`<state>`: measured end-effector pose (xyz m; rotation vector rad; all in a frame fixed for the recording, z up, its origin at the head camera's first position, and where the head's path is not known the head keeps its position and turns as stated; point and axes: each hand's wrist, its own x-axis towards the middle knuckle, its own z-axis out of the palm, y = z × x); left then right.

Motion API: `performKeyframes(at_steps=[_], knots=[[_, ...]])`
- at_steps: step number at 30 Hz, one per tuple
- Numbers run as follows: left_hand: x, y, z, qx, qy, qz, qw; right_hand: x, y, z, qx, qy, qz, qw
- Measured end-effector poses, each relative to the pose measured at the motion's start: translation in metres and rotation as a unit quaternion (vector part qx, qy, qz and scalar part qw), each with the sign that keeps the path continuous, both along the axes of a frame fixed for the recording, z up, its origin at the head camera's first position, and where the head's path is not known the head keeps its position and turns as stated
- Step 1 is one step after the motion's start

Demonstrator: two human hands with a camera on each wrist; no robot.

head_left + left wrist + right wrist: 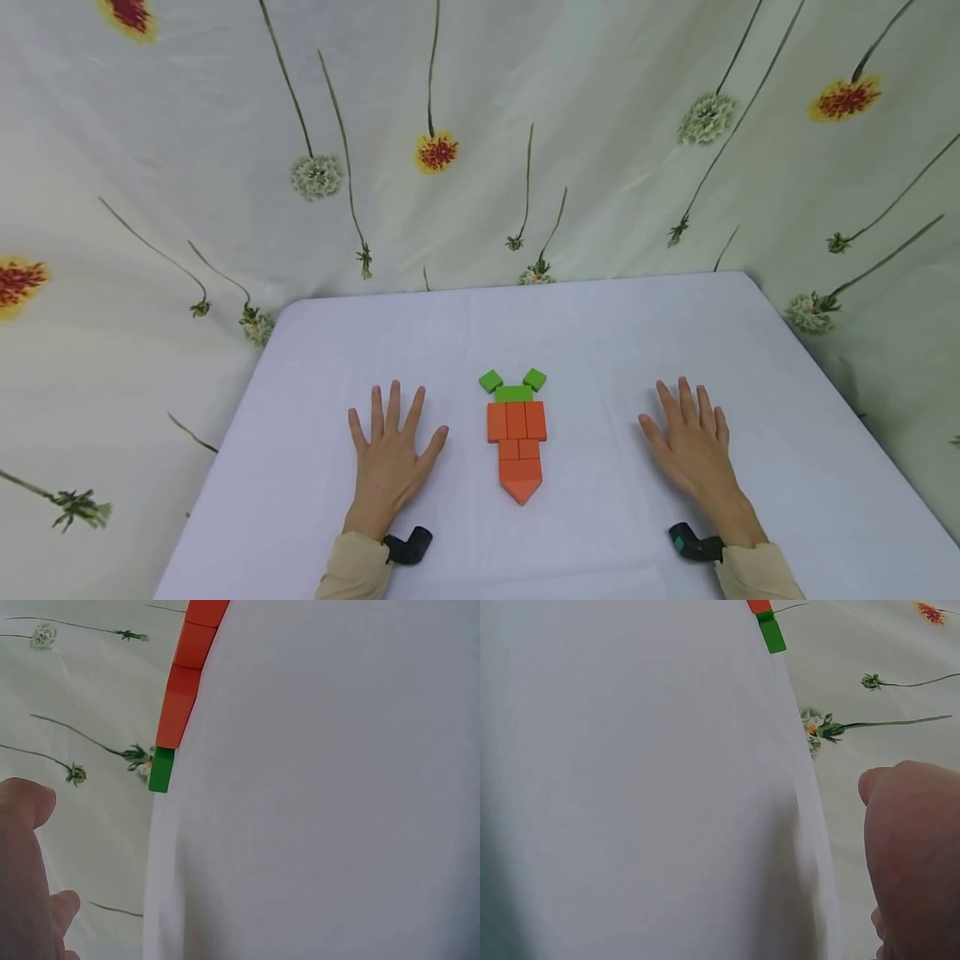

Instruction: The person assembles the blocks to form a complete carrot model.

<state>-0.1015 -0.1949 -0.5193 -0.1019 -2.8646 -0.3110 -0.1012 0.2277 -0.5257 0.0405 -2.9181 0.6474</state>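
Head: left hand (390, 454) and right hand (693, 446) flat, fingers spread, empty on surface (600, 333), flanking block carrot (517, 437) centre-near; wrists: only block edges (180, 697) (769, 626); figure seemingly complete, no grasp due.

Your left hand (390, 454) and right hand (693, 446) lie flat on the surface (600, 333), with the block figure (516, 437) between them, and a curtain (480, 142) hangs behind.

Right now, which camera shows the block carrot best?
The head view: the whole block carrot lies flat between the left hand and right hand. The left wrist view shows only its edge-on side, the right wrist view just a corner.
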Motion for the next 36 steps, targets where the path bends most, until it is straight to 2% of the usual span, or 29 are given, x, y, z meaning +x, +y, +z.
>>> performKeyframes(at_steps=[7, 26, 32, 36], knots=[[-0.0007, -0.0003, -0.0022, -0.009, 0.004, 0.0, 1.0, 0.0013, -0.0003, -0.0015, 0.004, 0.015, 0.001, 1.0], [-0.004, 0.0003, 0.0046, -0.012, 0.004, -0.004, 0.9999, -0.0005, -0.0017, -0.0012, 0.009, 0.003, 0.01, 1.0], [-0.0056, 0.0, 0.0028, -0.007, 0.012, -0.007, 0.9999, -0.0053, -0.0007, 0.0025, 0.012, 0.008, 0.013, 1.0], [-0.0039, -0.0004, -0.0002, 0.001, 0.003, 0.0, 1.0, -0.007, -0.0006, 0.0026, 0.009, -0.002, 0.021, 1.0]])
